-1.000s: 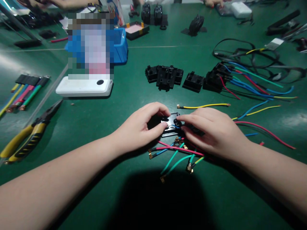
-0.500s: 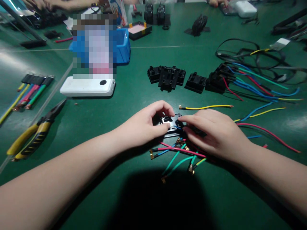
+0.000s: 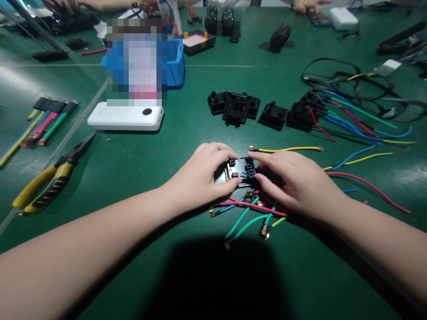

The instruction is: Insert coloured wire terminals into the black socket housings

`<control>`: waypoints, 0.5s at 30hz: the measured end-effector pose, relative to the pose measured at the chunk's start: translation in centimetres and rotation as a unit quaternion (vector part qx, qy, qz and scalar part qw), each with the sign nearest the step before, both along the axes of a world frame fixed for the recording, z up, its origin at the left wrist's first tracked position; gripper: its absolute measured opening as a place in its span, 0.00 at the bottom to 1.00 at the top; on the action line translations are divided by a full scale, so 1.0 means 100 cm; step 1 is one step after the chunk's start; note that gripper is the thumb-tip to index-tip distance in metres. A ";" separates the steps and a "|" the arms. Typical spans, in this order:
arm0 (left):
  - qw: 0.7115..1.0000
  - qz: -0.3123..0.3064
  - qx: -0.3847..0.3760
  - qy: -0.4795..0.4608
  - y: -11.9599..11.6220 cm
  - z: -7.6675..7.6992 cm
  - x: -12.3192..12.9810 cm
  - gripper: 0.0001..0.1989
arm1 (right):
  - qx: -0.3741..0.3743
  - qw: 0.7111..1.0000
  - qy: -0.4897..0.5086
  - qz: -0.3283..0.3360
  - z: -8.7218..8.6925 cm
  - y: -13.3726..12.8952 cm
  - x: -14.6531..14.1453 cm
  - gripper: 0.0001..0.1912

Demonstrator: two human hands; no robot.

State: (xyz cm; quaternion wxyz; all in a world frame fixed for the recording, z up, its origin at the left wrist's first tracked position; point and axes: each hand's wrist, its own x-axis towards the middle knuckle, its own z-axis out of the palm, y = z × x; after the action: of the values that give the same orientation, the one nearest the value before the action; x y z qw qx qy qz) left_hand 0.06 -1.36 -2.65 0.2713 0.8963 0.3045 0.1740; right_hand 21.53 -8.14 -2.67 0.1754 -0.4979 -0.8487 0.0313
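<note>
A small black plastic housing (image 3: 240, 168) with square sockets and a bit of blue wire lies between my hands. My left hand (image 3: 203, 173) grips its left side, thumb at the lower edge and fingers at the upper edge. At the right side, my right hand (image 3: 290, 178) has its index finger and thumb parted around the housing's edge. Just below lie red wires (image 3: 253, 208) and green wires (image 3: 245, 224) with brass terminals. A yellow wire (image 3: 290, 149) rests above my right hand.
Black housings (image 3: 235, 109) sit beyond my hands, with a wired black block (image 3: 303, 111) to their right. Yellow-handled pliers (image 3: 50, 189), a white power bank (image 3: 125, 116) and bundled wires (image 3: 46, 122) are at left. A blue bin (image 3: 175, 62) stands farther back; another person's hand (image 3: 305, 5) shows at the top.
My left fingers have drawn back toward the housing's upper left edge, so more of its face shows. My right index fingertip has shifted up to its top corner. The view has shifted slightly.
</note>
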 end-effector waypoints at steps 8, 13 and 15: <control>0.998 -0.022 -0.039 -0.037 0.002 0.002 -0.002 0.18 | -0.025 0.999 0.017 0.016 0.001 0.000 -0.001 0.22; 0.996 -0.034 -0.066 -0.052 0.003 0.003 -0.004 0.20 | -0.017 0.999 0.030 0.006 0.001 0.000 -0.002 0.22; 0.994 -0.042 -0.085 -0.054 0.003 0.005 -0.005 0.20 | -0.019 0.999 0.034 0.004 0.000 0.000 -0.002 0.22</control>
State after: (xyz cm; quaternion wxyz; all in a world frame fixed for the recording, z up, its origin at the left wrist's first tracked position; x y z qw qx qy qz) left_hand -0.47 -1.05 -2.19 0.3692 0.8715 0.2652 0.1842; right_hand 21.38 -8.13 -2.64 0.1949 -0.4965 -0.8434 0.0650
